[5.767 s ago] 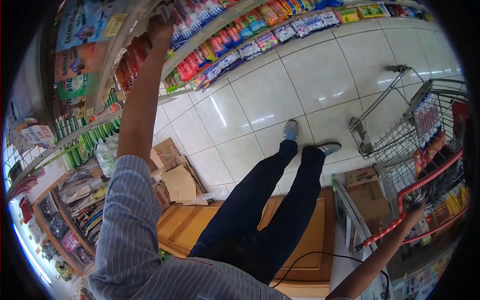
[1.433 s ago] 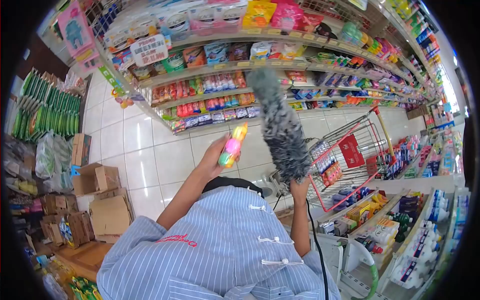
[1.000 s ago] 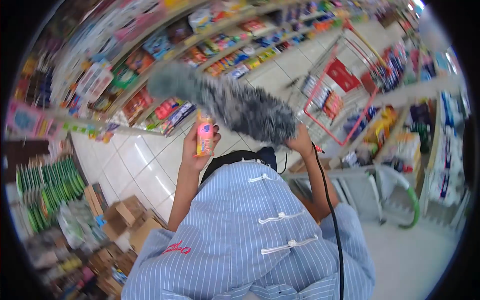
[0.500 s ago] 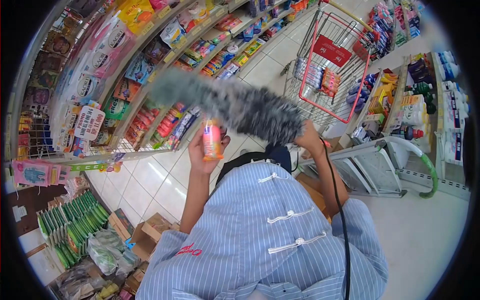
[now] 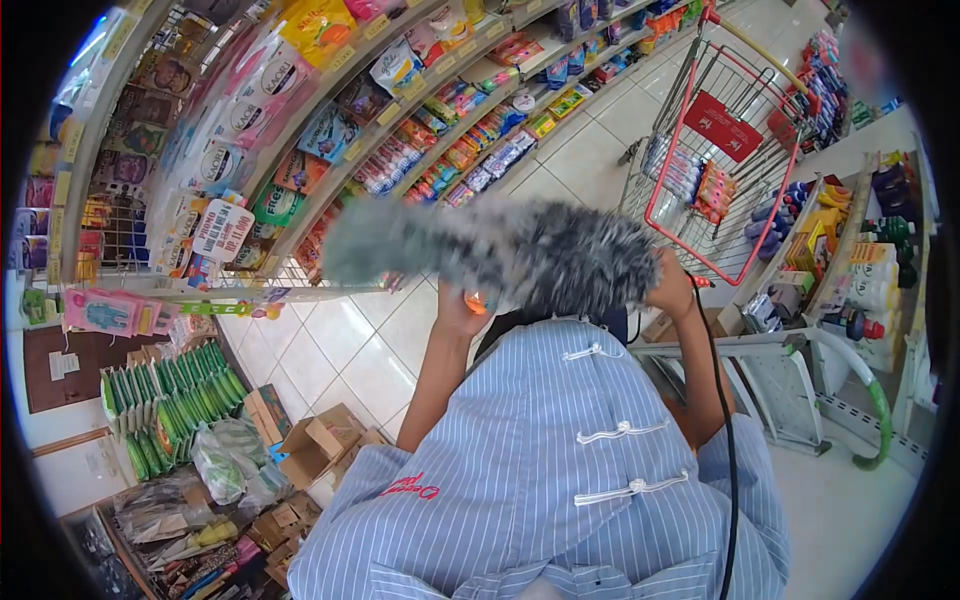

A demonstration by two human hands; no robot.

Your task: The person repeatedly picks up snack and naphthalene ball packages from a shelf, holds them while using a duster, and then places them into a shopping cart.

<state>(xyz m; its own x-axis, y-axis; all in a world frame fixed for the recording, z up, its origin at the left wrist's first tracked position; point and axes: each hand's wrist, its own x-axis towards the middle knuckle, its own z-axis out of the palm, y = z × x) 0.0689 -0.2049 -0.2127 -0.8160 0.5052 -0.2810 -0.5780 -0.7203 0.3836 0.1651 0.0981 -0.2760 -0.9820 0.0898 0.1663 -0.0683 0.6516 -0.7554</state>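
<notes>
A fluffy grey duster (image 5: 500, 250) stretches across the middle of the view, its left end in front of the lower shelves. My right hand (image 5: 672, 285) is closed around the duster's right end. Below the duster, my left hand (image 5: 460, 312) is closed on a small orange-and-pink package (image 5: 478, 301). Most of that package and the tops of my left fingers are hidden behind the duster. A black cable (image 5: 722, 410) runs down past my right forearm.
Curved shelves (image 5: 400, 105) of packaged goods fill the left and back. A red-trimmed shopping cart (image 5: 722, 125) holding packs stands at the back right. At right are a metal stepladder (image 5: 770, 390) and stocked shelves. Cardboard boxes (image 5: 330, 435) and green packets (image 5: 175, 405) lie lower left.
The view has shifted, so the shelves and cart sit farther right. The duster has come down over my left hand, covering most of the package that showed before. Both hands keep their hold.
</notes>
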